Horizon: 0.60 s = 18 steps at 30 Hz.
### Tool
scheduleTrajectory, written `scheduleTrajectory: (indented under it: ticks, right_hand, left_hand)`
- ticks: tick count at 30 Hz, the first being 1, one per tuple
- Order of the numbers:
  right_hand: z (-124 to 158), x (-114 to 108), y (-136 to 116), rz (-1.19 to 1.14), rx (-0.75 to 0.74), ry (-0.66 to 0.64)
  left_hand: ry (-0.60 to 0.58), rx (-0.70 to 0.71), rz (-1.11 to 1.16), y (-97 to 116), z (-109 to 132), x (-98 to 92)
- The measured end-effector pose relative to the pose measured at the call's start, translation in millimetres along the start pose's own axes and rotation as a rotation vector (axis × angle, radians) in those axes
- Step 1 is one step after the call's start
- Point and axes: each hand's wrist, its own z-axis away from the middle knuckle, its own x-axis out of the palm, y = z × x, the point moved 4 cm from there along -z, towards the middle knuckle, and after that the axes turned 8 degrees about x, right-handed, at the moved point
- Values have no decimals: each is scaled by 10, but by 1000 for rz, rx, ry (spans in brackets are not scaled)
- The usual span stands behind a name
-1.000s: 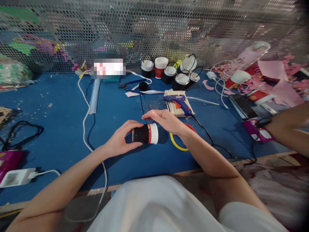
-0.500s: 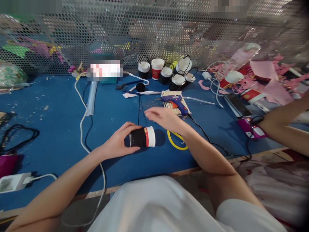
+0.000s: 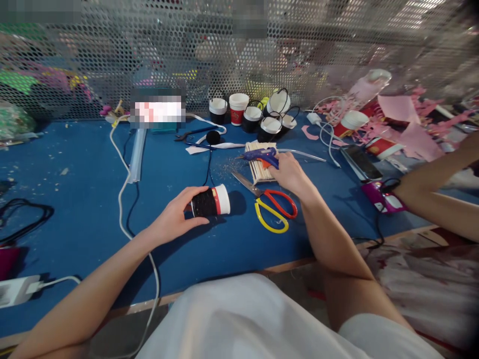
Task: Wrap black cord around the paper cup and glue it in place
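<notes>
Nearest the body, a paper cup (image 3: 211,201) is being held on its side above or on the blue table (image 3: 179,269), its mouth turned to the right; whether it is touching the surface cannot be told. It is being clamped by the left hand (image 3: 179,212), with the thumb pressing the near side and the fingers the far side. The winding appears to be well advanced: most of the wall is being covered by matte, ridged black cord (image 3: 204,204), while a narrow red band and the smooth white mouth end are being left bare. No loop handle is being shown on this cup, so that part seems undone.

Just beyond, scissors (image 3: 258,191) are lying with pointed steel blades and rounded red and yellow grips. To their upper right, the grip of a glue gun (image 3: 262,154) is being enclosed by the curled fingers of the right hand (image 3: 294,174); how firmly cannot be told, since the grip is being hidden. The gun, in hard blue plastic with an orange trigger, is lying across a mat of pale, straight sticks (image 3: 261,172).

Farther off, a round, fuzzy-looking black ball (image 3: 213,137) is resting by flat white ribbon (image 3: 232,145). At the back, black-covered cups (image 3: 251,119) with thin looped handles are standing before a perforated metal panel (image 3: 112,55), apparently nearer completion.
</notes>
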Motion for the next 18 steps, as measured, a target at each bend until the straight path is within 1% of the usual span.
scheduleTrajectory:
  ticks: [5,7,9,12,13,15,18]
  right_hand:
    - [57,-77,-3,-166,134,47]
    - [93,-135,-44,-259,148,44]
    - [142,-177,-118,-330,116,-31]
    - [244,-211,-244,-469,50,-197]
    - [282,-223,-281,-534,40,-224]
    - [355,-244,-355,-643,40,-235]
    - [469,-212,-499,-711,40,-303]
  left_hand:
    - [17,8,-65,11,-6,-29]
    - [28,21,-84,21,-10,-39]
    - [41,47,-95,28,-14,-48]
    - [65,90,-94,28,-17,-56]
    - [70,100,-94,25,-16,-58]
    - [78,109,-103,18,-11,-60]
    - [88,114,-152,10,-5,-65]
